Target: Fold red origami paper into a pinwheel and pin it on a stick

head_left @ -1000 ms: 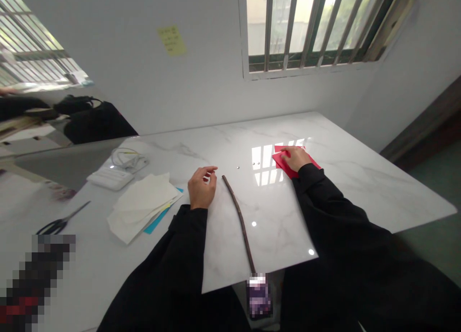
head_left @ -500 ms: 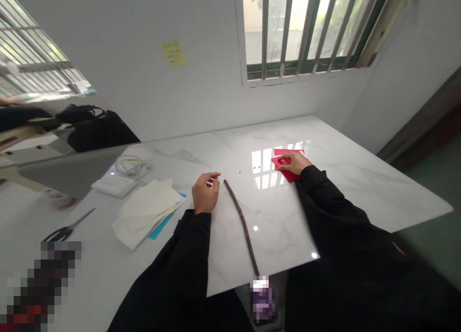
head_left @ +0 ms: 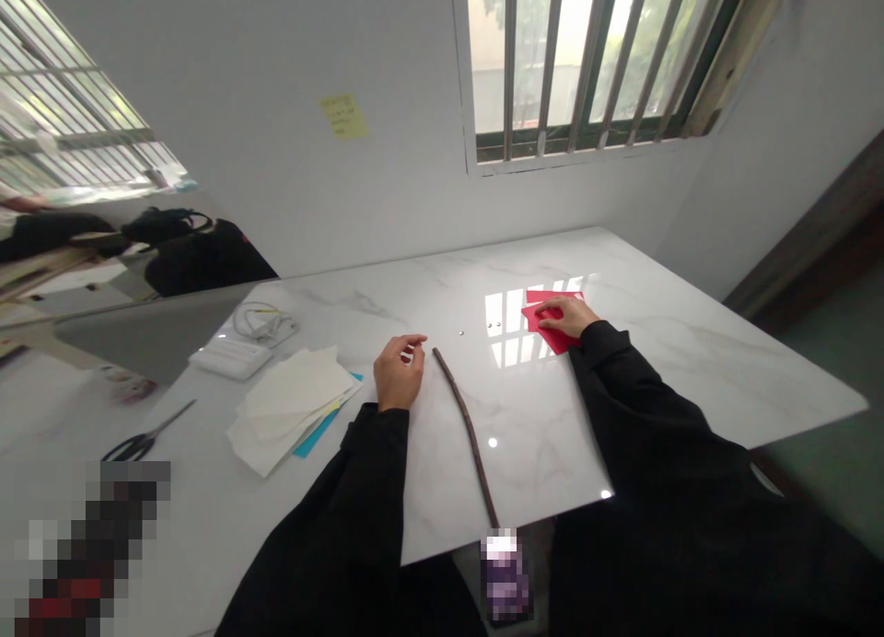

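Note:
My right hand [head_left: 567, 317] lies on a stack of red paper [head_left: 545, 328] on the white marble table [head_left: 691, 361], its fingers pressed down on the sheets. My left hand [head_left: 397, 372] rests on the table with its fingers loosely curled and nothing in them. A thin dark stick [head_left: 468, 425] lies between my arms, running from near my left fingertips toward the table's near edge. Both arms are in black sleeves.
A pile of white, yellow and blue papers [head_left: 294, 407] lies left of my left hand. Black scissors [head_left: 142, 439] lie farther left. A white box [head_left: 231, 356] and a coiled cable [head_left: 266, 321] sit behind the pile. Two small studs [head_left: 492, 324] lie near the red paper.
My right hand has drawn the red paper slightly toward me and left. The view has tilted up a little. My left hand has stayed in place.

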Action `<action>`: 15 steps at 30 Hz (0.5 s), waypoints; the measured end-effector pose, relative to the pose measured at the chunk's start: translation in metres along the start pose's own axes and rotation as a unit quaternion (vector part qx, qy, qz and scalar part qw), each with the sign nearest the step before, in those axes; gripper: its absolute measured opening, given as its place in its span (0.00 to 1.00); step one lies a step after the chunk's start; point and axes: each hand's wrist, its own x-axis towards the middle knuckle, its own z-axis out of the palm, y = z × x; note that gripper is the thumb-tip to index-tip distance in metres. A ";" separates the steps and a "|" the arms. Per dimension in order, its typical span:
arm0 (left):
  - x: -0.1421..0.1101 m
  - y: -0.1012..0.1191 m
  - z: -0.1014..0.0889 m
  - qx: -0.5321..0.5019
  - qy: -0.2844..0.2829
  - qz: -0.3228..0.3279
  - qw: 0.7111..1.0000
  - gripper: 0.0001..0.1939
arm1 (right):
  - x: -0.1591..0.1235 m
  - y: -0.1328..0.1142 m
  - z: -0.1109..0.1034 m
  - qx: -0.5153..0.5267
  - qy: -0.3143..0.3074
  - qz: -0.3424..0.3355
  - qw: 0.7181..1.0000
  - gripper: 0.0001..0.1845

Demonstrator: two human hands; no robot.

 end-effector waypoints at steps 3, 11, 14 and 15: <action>-0.001 0.000 0.001 -0.010 -0.003 0.001 1.000 0.12 | -0.004 0.005 -0.009 0.020 -0.060 -0.042 0.997 0.29; -0.003 -0.001 0.005 -0.025 -0.003 0.006 1.000 0.11 | -0.010 0.008 -0.021 0.054 -0.102 -0.051 0.992 0.29; -0.002 -0.001 0.005 -0.032 0.002 0.009 0.999 0.11 | -0.011 0.004 -0.020 0.046 -0.059 -0.023 0.997 0.21; -0.001 0.000 0.005 -0.032 0.003 0.009 0.999 0.11 | -0.012 0.004 -0.021 0.036 -0.039 -0.012 0.999 0.18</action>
